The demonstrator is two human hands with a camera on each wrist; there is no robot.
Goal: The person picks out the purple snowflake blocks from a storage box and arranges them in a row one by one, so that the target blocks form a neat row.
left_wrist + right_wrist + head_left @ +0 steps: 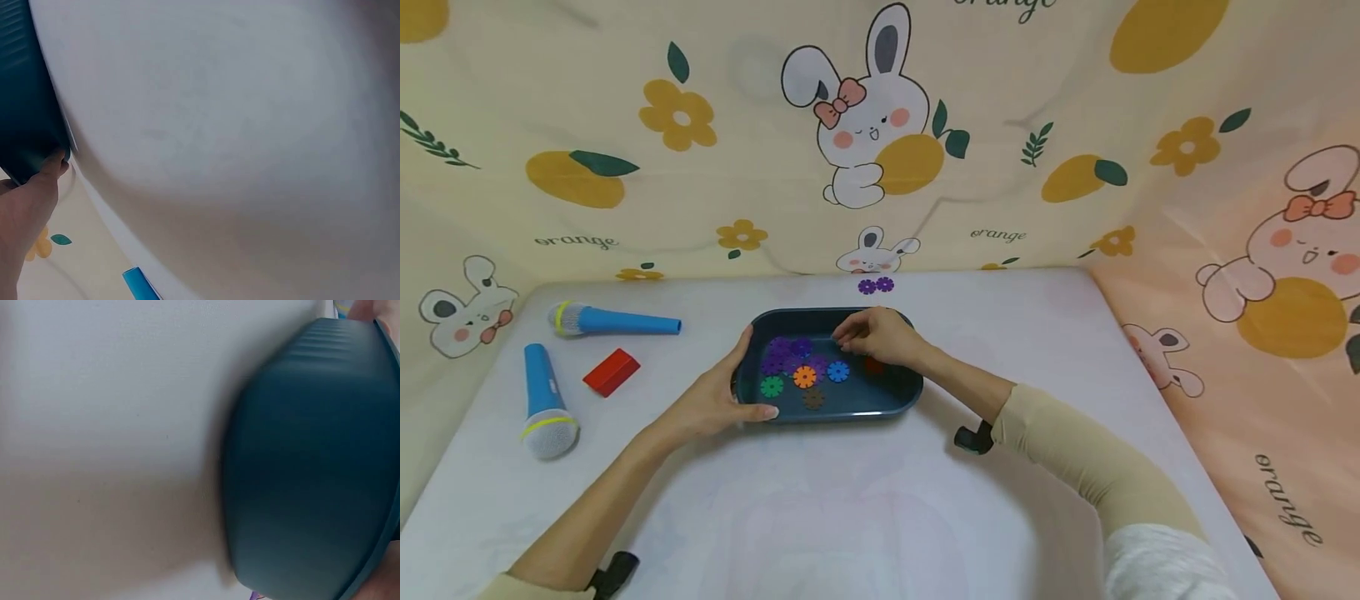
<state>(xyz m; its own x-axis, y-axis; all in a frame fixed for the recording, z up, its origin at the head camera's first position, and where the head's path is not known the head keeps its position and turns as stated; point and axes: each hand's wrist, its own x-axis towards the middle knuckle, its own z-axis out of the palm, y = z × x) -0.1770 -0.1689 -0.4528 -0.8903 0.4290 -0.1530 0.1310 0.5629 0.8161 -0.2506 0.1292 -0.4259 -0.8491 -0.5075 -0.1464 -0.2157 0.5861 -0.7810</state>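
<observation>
A dark teal tray is on the white table, holding several flower-shaped discs: a cluster of purple discs, a green disc, an orange disc, a blue disc and a brown disc. Something red lies partly under my right hand. My left hand grips the tray's left end, thumb over the near rim. Over the tray's right half, my right hand has its fingertips drawn together; whether a disc sits between them is too small to tell.
Two purple discs lie behind the tray, near the table's back edge. On the left are a blue toy microphone, a second blue toy microphone and a red block. A printed cloth hangs behind the table.
</observation>
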